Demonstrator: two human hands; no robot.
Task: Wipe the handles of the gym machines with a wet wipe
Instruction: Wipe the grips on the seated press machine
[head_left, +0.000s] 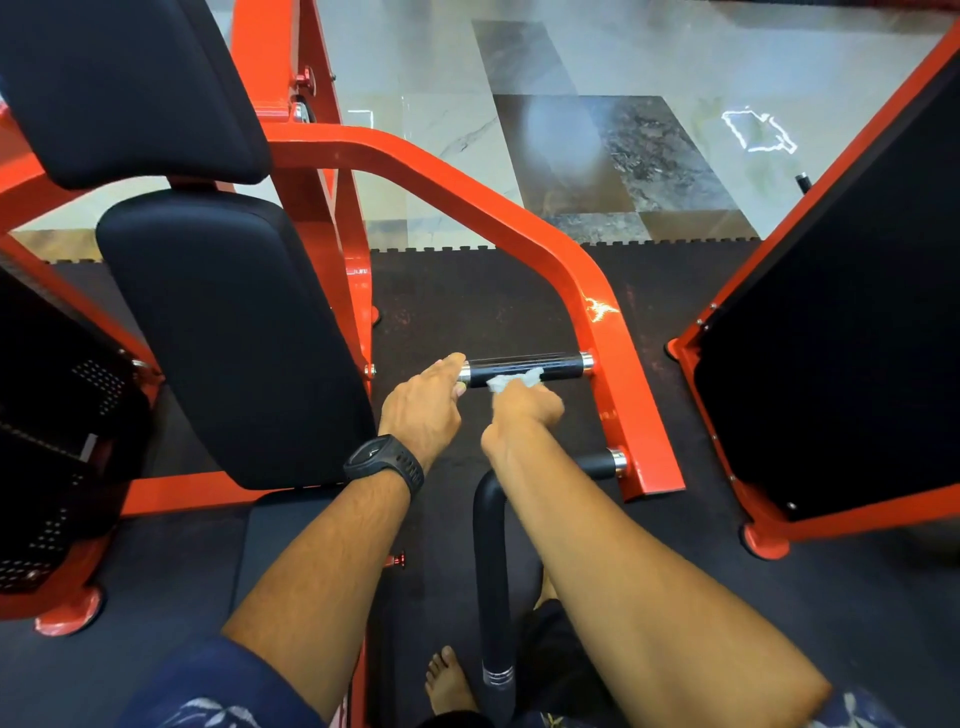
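A short black handle (558, 365) with chrome end caps sticks out leftward from the red arm (613, 364) of the gym machine. My right hand (524, 408) pinches a crumpled white wet wipe (511, 378) and presses it against the handle's middle. At the handle's free left end, my left hand (426, 405), with a black watch on the wrist, holds the chrome cap with thumb and fingers. A second, curved black handle (491, 571) runs below, partly hidden by my right forearm.
The machine's black seat pads (234, 332) stand to the left. Another red-framed machine with a black panel (841, 332) stands at the right. Black rubber matting (467, 301) covers the floor here; marble tiles (571, 145) lie beyond. My bare foot (449, 680) is near the bottom.
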